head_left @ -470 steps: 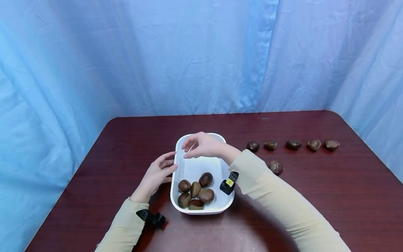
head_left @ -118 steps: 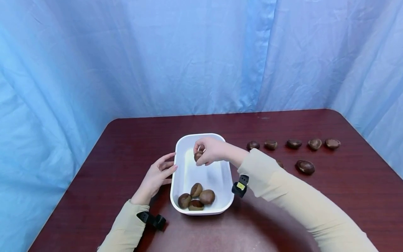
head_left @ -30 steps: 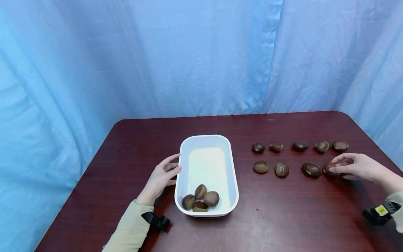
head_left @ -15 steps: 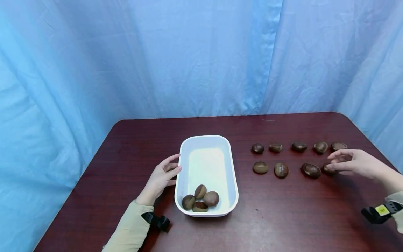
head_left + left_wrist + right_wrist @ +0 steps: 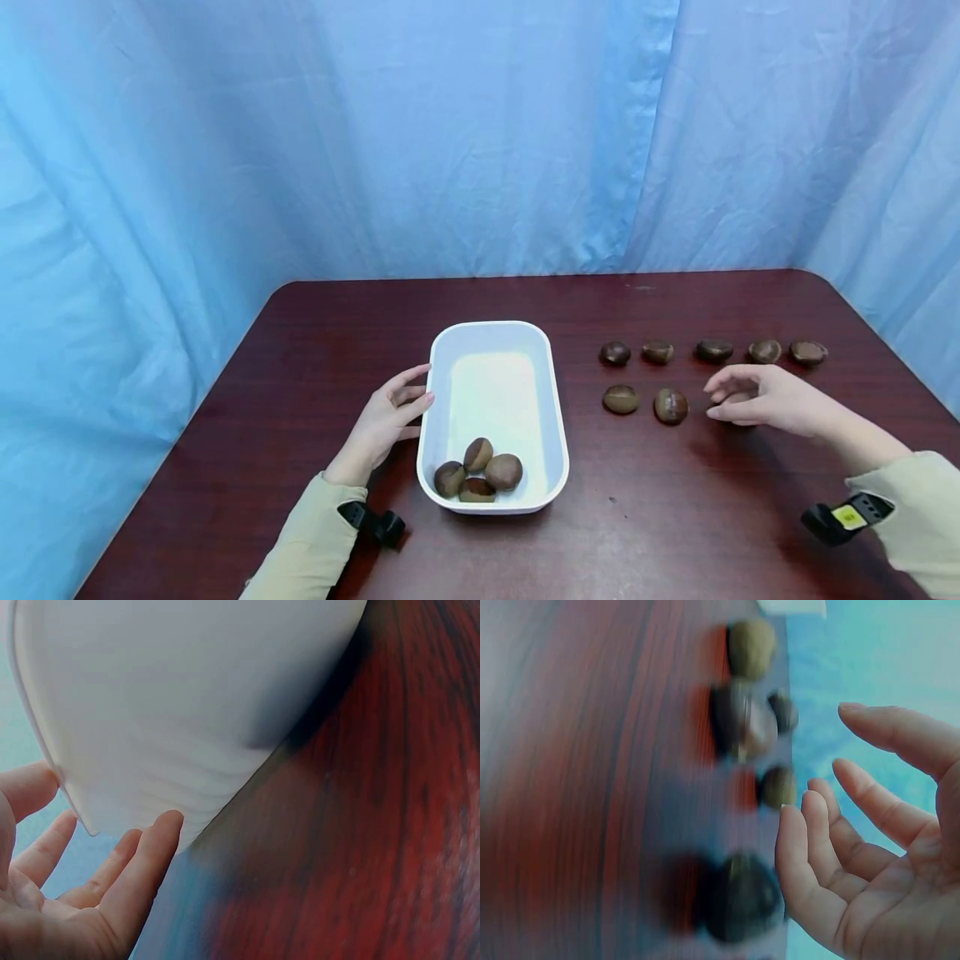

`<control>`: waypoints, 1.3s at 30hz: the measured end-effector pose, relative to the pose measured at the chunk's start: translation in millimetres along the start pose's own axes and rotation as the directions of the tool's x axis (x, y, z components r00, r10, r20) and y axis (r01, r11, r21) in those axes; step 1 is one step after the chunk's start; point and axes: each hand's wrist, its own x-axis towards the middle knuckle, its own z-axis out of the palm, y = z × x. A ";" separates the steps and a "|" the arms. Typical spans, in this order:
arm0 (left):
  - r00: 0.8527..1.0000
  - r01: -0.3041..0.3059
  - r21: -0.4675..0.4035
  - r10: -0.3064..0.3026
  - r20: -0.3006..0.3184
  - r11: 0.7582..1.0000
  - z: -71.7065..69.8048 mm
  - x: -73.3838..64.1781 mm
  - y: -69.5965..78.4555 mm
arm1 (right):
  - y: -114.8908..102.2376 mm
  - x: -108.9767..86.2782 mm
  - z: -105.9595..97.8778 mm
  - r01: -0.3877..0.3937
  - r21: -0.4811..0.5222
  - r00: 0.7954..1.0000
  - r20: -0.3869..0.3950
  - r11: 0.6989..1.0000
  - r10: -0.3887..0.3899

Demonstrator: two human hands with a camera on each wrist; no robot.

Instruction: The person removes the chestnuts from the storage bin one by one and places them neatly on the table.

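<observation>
In the head view my left hand [image 5: 386, 425] rests against the left side of a white tray [image 5: 557, 408], its fingers spread along the rim and outer wall. The left wrist view shows fingertips touching the tray's wall [image 5: 150, 697]. Several brown chestnuts [image 5: 504, 472] lie bunched at the tray's near end. My right hand [image 5: 783, 404] hovers over the front row of chestnuts [image 5: 671, 406], fingers loosely bent. Nothing is between its thumb and fingers in the right wrist view. It mostly covers one chestnut [image 5: 738, 400] and hides the table behind it.
A back row of several chestnuts [image 5: 714, 350] runs along the right half of the dark red table [image 5: 637, 517]. Two front-row chestnuts, including a lighter one [image 5: 621, 399], lie between tray and right hand. A blue curtain [image 5: 480, 142] hangs behind the table.
Since earlier, chestnuts have gone from the tray into a second row on the table. My right hand has released the latest chestnut at the row's right end and moved left. The left hand stays put.
</observation>
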 end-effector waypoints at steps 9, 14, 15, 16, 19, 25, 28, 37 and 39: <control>1.000 0.000 0.005 0.000 0.000 1.000 0.0 -0.2 0.3 | -31.2 23.9 31.0 0.034 0.090 0.998 0.044 0.995 -0.038; 1.000 -0.001 -0.001 0.001 -0.003 1.000 0.1 0.5 0.4 | -49.1 41.5 47.8 0.044 0.146 0.996 0.072 0.988 -0.055; 1.000 -0.001 -0.003 0.001 -0.002 1.000 0.3 0.7 0.4 | -52.9 44.9 51.0 0.052 0.154 0.995 0.077 0.987 -0.065; 1.000 -0.001 -0.006 0.001 -0.002 1.000 0.6 1.1 0.4 | -56.6 48.3 54.2 0.062 0.159 0.994 0.081 0.985 -0.076; 1.000 0.001 -0.011 -0.001 -0.001 1.000 1.3 1.6 0.5 | -68.9 57.0 62.7 0.093 0.157 0.990 0.088 0.983 -0.108; 1.000 0.002 -0.002 -0.002 -0.011 1.000 1.1 0.5 -0.8 | -99.2 74.5 77.1 0.159 0.157 0.980 0.092 0.975 -0.174; 1.000 0.002 0.001 -0.002 -0.010 1.000 1.2 -0.1 -1.3 | -116.1 82.5 83.6 0.213 0.164 0.968 0.096 0.963 -0.230; 1.000 0.001 0.011 -0.001 -0.007 1.000 1.7 -0.5 -0.6 | -170.2 99.5 98.1 0.327 0.130 0.929 0.136 0.936 -0.343; 1.000 0.004 0.016 -0.004 -0.011 1.000 1.7 -0.5 -0.4 | -179.3 103.3 101.9 0.325 0.137 0.927 0.151 0.936 -0.344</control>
